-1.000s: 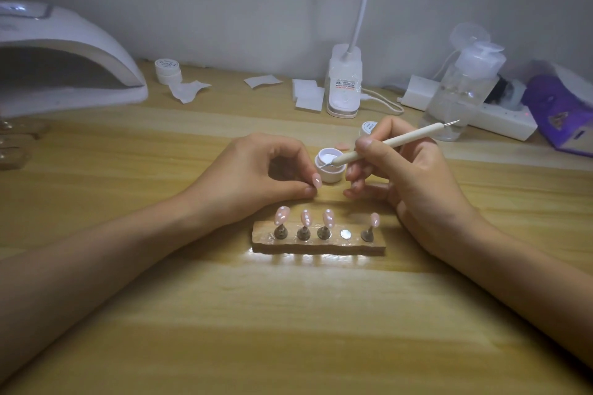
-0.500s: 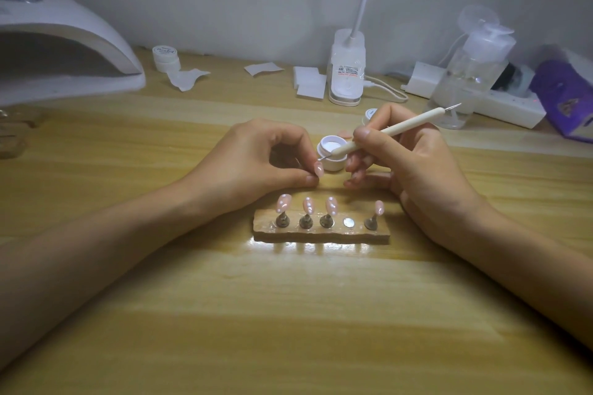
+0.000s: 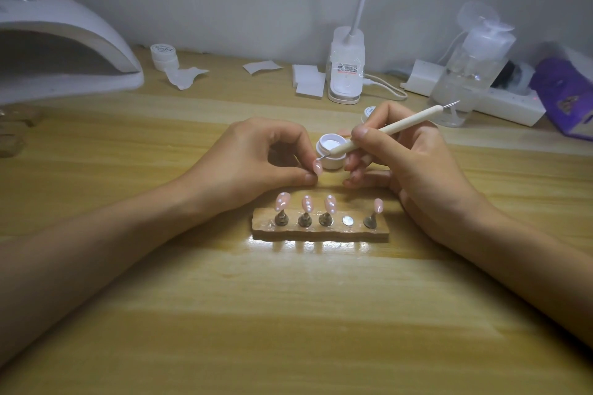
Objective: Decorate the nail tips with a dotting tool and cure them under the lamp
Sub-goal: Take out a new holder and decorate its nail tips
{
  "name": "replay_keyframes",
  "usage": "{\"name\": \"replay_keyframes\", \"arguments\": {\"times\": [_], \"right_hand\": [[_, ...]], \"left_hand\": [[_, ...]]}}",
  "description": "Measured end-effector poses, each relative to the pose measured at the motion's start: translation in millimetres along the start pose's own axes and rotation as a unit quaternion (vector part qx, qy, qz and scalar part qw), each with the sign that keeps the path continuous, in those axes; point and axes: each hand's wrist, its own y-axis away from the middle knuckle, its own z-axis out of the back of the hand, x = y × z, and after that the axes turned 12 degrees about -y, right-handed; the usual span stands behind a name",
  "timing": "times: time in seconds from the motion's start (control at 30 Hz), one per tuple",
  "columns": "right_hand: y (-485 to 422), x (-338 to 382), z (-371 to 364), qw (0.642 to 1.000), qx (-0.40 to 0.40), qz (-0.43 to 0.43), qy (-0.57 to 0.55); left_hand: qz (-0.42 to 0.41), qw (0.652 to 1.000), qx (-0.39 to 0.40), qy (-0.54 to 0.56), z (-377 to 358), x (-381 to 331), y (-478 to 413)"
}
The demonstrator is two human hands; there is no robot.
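Working on a glossy wooden desk (image 3: 288, 314) against a plain grey wall. It is smooth and probably slippery for small parts. Curing lamp (image 3: 64, 42) sits far left, well apart. Wooden stand (image 3: 321, 232) carries four pink tips on pegs, one slot bare. Right hand (image 3: 414, 167) grips the dotting tool (image 3: 391, 128) pen-style, just beside the open gel pot (image 3: 332, 151). Left hand (image 3: 253, 160) pinches the fifth nail tip (image 3: 317, 167) between thumb and forefinger, tool point at it. Tip looks light, thin, slick — hold by the edges, keep off the wet face.
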Motion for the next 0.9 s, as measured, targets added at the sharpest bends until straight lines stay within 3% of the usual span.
{"name": "replay_keyframes", "arguments": {"times": [0.9], "right_hand": [[0.9,2.8,0.6,0.998,0.020,0.044,-0.042]], "left_hand": [[0.001,1.000,0.002,0.004,0.4,-0.1,0.1]]}}
